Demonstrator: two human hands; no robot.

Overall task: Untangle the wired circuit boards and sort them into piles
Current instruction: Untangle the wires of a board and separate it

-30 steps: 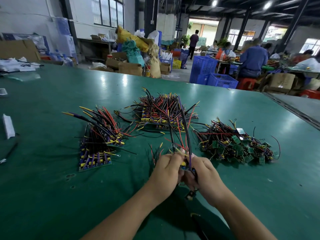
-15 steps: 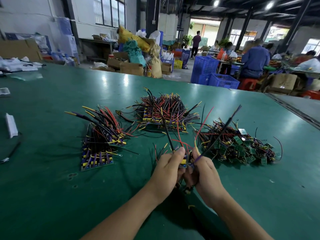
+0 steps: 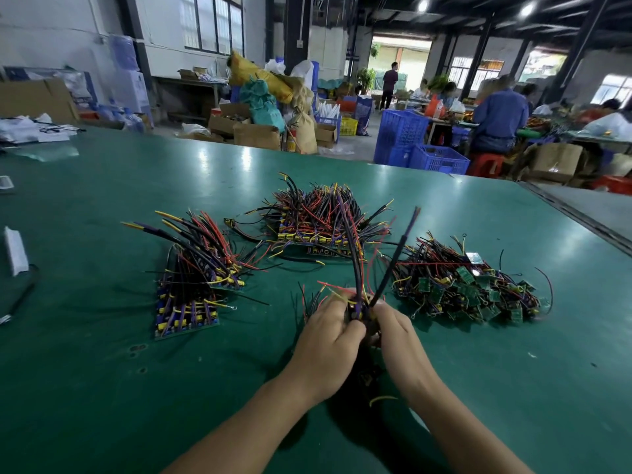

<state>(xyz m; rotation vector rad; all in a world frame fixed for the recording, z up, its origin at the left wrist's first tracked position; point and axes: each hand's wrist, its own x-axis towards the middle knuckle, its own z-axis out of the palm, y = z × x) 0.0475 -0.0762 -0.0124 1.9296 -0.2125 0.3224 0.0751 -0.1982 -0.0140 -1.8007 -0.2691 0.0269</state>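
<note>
My left hand [image 3: 330,340] and my right hand [image 3: 398,331] meet over the green table [image 3: 102,388], both closed on one small wired circuit board [image 3: 357,307] whose black, purple, red and yellow wires stick up between them. The board itself is mostly hidden by my fingers. Three piles lie beyond: a stack of blue boards with long wires [image 3: 191,275] at the left, a second blue-board pile [image 3: 318,224] in the middle, and a heap of small green boards [image 3: 468,285] at the right.
A white strip [image 3: 15,251] and a black cable [image 3: 20,299] lie near the table's left edge. A loose yellow wire [image 3: 383,400] shows under my wrists. Beyond the far edge are blue crates [image 3: 417,148], cardboard boxes and seated people.
The thick black wire swung from upright to leaning right, and now stands steeper again. My hands stayed together on the board, shifting slightly.
</note>
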